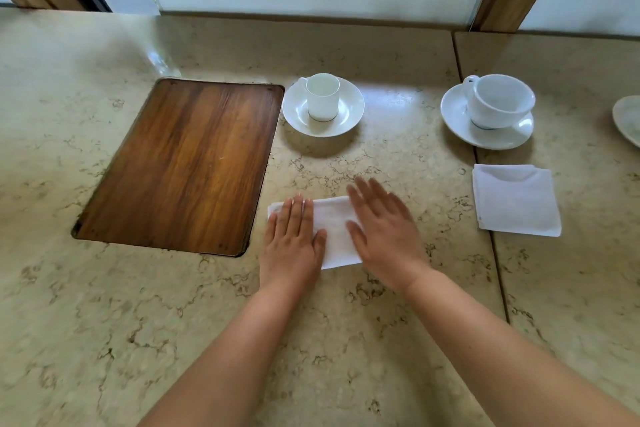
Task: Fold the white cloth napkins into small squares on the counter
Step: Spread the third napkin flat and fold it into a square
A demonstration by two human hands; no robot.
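A white cloth napkin [333, 229], folded small, lies flat on the beige marble counter [346, 340] in the middle. My left hand [292, 243] lies flat on its left part, fingers straight. My right hand [384, 232] covers its right part with straight, spread fingers; it looks blurred, and I cannot tell if it touches the cloth. Much of the napkin is hidden under both hands. A second white napkin [516, 201], folded into a square, lies on the counter to the right, apart from both hands.
A wooden panel [183, 163] is set into the counter on the left. Behind the napkin stands a small white cup on a saucer [323, 107]. A wider cup on a saucer [491, 113] stands at the back right. A dish edge [628, 120] shows at far right.
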